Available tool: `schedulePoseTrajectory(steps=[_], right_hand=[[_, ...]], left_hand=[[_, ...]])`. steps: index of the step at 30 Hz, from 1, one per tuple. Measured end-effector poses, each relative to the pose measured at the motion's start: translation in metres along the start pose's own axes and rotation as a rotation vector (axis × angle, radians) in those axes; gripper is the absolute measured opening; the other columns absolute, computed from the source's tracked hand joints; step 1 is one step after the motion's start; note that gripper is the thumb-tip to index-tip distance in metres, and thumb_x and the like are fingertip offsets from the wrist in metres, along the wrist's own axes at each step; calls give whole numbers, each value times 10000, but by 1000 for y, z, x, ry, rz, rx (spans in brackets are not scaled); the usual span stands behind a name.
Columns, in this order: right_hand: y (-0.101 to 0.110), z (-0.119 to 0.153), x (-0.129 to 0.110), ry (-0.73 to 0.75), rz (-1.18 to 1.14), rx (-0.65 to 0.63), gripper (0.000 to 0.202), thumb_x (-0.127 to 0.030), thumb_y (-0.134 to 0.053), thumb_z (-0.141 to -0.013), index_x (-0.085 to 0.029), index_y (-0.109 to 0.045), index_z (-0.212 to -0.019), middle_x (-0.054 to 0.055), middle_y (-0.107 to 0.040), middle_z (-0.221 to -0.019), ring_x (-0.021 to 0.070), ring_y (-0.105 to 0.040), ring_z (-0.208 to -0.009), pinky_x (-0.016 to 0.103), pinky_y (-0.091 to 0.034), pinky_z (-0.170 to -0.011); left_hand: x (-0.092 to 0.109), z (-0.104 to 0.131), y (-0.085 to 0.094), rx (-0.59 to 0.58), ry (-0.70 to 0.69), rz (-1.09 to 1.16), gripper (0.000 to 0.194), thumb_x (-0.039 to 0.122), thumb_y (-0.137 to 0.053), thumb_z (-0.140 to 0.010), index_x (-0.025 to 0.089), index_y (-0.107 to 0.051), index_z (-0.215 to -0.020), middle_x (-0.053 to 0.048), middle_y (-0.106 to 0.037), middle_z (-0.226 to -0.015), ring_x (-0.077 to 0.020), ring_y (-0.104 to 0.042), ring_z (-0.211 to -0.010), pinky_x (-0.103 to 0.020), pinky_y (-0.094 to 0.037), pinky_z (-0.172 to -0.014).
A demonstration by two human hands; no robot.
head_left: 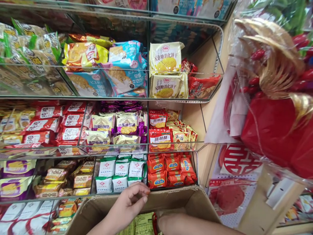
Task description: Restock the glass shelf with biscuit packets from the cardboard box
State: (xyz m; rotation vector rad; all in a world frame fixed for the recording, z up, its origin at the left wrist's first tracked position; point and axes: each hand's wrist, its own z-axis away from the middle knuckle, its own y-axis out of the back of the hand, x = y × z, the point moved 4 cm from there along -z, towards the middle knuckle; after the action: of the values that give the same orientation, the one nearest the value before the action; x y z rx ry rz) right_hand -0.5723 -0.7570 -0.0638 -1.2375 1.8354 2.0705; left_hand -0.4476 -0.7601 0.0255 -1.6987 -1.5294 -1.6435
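An open cardboard box (97,209) stands at the bottom centre, against the shelves. Inside it lie yellow-green printed packets (144,223) with a red edge beside them. My left hand (133,200) is raised over the box near its back rim, fingers curled and a little apart, nothing in them. Deep in the box, my right hand (168,222) reaches in beside the packets; its fingers are hidden. Just behind the rim, the lowest right compartment holds red packets (156,164), and white and green packets (121,168) sit to their left.
Tiered shelves with clear fronts (110,99) hold many snack packets. Red and gold decorations in plastic (274,124) hang at the right, near a wooden side panel (207,120). A round red paper ornament (241,160) hangs below them.
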Motion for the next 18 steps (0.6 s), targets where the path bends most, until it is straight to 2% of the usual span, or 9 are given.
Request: schedulePoseTrajectory(steps=[1, 3, 4, 6, 8, 10, 12, 16, 18], right_hand=[[11, 7, -4, -42, 104, -92, 277, -339, -642, -697, -188, -567, -477, -26, -445, -398, 142, -495, -431, 266, -366, -409], [40, 23, -14, -101, 297, -234, 169, -263, -701, -604, -196, -602, -484, -17, -468, -403, 182, -536, -483, 283, -352, -432], [57, 31, -20, -94, 285, -209, 42, -222, -689, -610, -209, -649, -612, -17, -551, -508, 176, -568, -575, 270, -381, -494], [89, 42, -33, -59, 140, -52, 121, -229, -630, -681, -210, -653, -798, -6, -629, -690, 158, -575, -680, 256, -402, -585], [105, 51, -39, -42, -92, 86, 144, -269, -570, -745, -190, -633, -849, 7, -644, -773, 143, -566, -708, 245, -409, -624], [106, 56, -40, -39, -281, 173, 159, -294, -541, -774, -174, -627, -832, 12, -647, -786, 138, -563, -718, 243, -417, -645], [97, 59, -37, -29, -372, 235, 164, -290, -528, -787, -170, -631, -833, 18, -652, -813, 142, -568, -754, 252, -421, -689], [86, 62, -27, -50, -500, 314, 199, -317, -521, -794, -178, -631, -885, 27, -646, -846, 145, -574, -778, 263, -430, -709], [88, 63, -21, -87, -591, 338, 222, -352, -533, -783, -177, -622, -886, 25, -634, -821, 140, -569, -748, 258, -435, -677]], left_hand=[[0, 0, 0, -1, 29, 46, 149, 272, -519, -806, 174, -579, -901, -51, -590, -879, -156, -553, -796, -260, -447, -711], [2, 2, -1, -8, 89, 131, 240, 304, -528, -805, 170, -548, -1003, -43, -597, -828, -155, -557, -775, -268, -452, -699], [4, 3, -2, -16, 110, 164, 297, 319, -531, -803, 173, -521, -1062, -41, -599, -826, -159, -561, -784, -274, -456, -698], [12, 5, -5, -45, 114, 202, 409, 327, -559, -784, 188, -461, -1157, -59, -595, -922, -175, -556, -869, -295, -459, -740], [19, 6, -11, -111, 88, 223, 502, 301, -595, -758, 207, -409, -1215, -83, -559, -1072, -187, -526, -979, -325, -442, -821], [23, 8, -18, -191, 83, 226, 577, 253, -612, -740, 206, -357, -1256, -94, -541, -1127, -185, -513, -1022, -347, -413, -881], [22, 10, -22, -233, 122, 207, 614, 222, -614, -731, 195, -330, -1274, -82, -570, -1067, -175, -542, -970, -347, -423, -863], [12, 12, -27, -326, 277, 235, 348, 253, -650, -694, 159, -560, -1017, -18, -632, -859, -158, -592, -802, -296, -461, -749], [11, 11, -28, -318, 349, 348, 272, 265, -683, -657, 154, -585, -885, 13, -641, -758, -139, -597, -705, -272, -467, -688]])
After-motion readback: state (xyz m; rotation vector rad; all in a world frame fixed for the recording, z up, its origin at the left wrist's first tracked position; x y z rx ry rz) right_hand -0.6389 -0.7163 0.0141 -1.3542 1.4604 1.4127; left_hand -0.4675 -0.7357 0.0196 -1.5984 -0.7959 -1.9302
